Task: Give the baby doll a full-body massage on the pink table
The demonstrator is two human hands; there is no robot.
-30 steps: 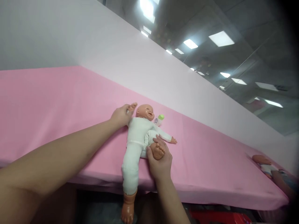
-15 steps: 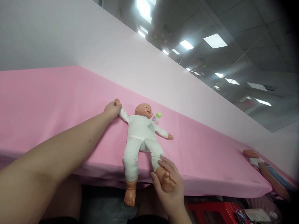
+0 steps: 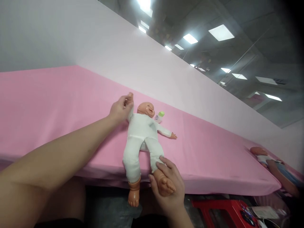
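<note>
Baby doll (image 3: 142,134) in a white bodysuit lies face up on the pink tabletop (image 3: 59,104), head toward the pale wall, both lower legs hanging over the near edge. Left hand (image 3: 121,109) reaches in from the lower left and sits at the doll's raised arm, just beside its head; fingers curled around the doll's small hand, which is mostly hidden inside the grasp. Right hand (image 3: 169,190) comes up from below the table edge, fingers wrapped around the doll's foot (image 3: 165,185), toes showing against the palm. The doll's other foot (image 3: 133,193) dangles free beside it, untouched. The doll's far arm lies stretched out flat on the cloth, pointing right. Small bottle with a green cap (image 3: 160,116) lies on the cloth just beyond the doll's shoulder, close to the head. Further right along the same tabletop, well apart, a second doll (image 3: 260,153) lies with another person's forearm (image 3: 281,177) beside it. Red stool (image 3: 223,210) below the table edge at lower right.
</note>
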